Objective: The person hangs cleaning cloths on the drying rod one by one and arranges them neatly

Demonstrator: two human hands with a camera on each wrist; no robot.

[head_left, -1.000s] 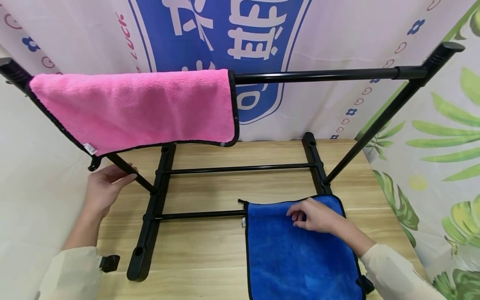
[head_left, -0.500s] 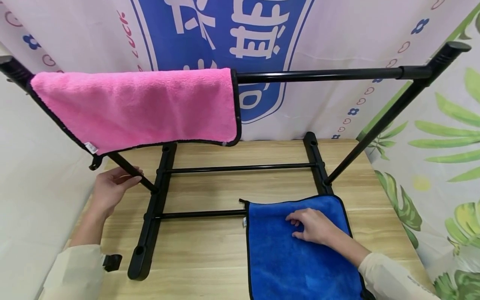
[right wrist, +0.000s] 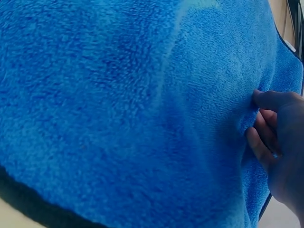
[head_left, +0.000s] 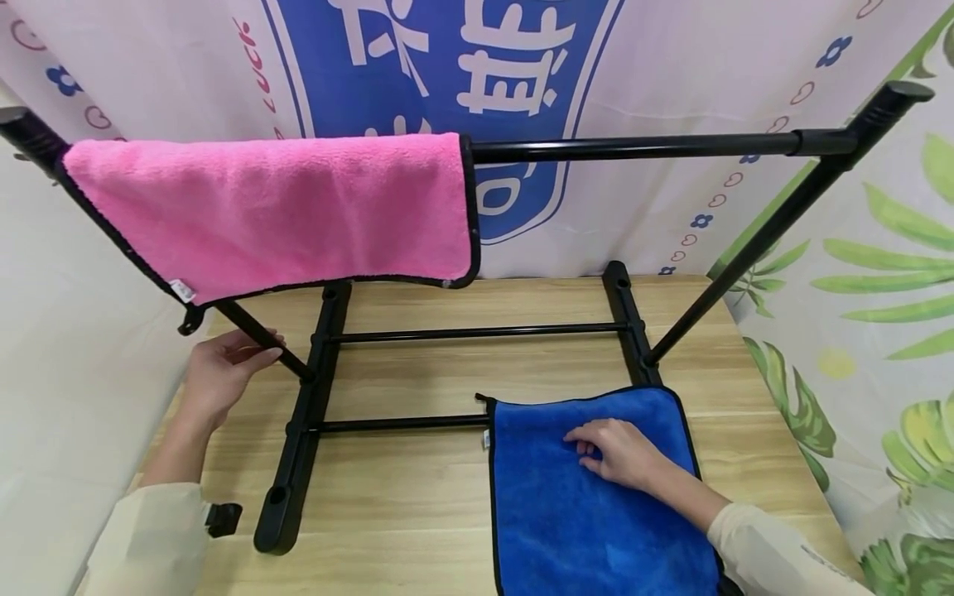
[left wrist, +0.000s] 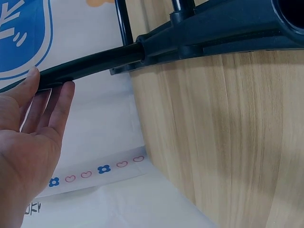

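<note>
A black metal rack (head_left: 671,147) stands on the wooden table. My left hand (head_left: 221,377) holds its slanted left post (left wrist: 95,64) low down, thumb on one side and fingers on the other. Over the left part of the top bar hangs a pink towel (head_left: 283,219) with black edging. A blue towel (head_left: 589,521), also black-edged, drapes over the right part of the front lower bar (head_left: 402,425). Loosely bent, the fingers of my right hand (head_left: 622,454) touch the upper part of this towel. In the right wrist view, thumb and fingertips stay apart against the cloth.
Two foot bars, the left foot bar (head_left: 294,463) and the right foot bar (head_left: 629,319), carry the rack. A rear lower bar (head_left: 477,334) joins them. Behind stands a printed backdrop (head_left: 656,66), with a leaf-patterned sheet (head_left: 887,331) at the right.
My right hand has slid slightly toward me and to the left over the blue towel. My left hand has shifted slightly down the post. Both towels hang in the same places.
</note>
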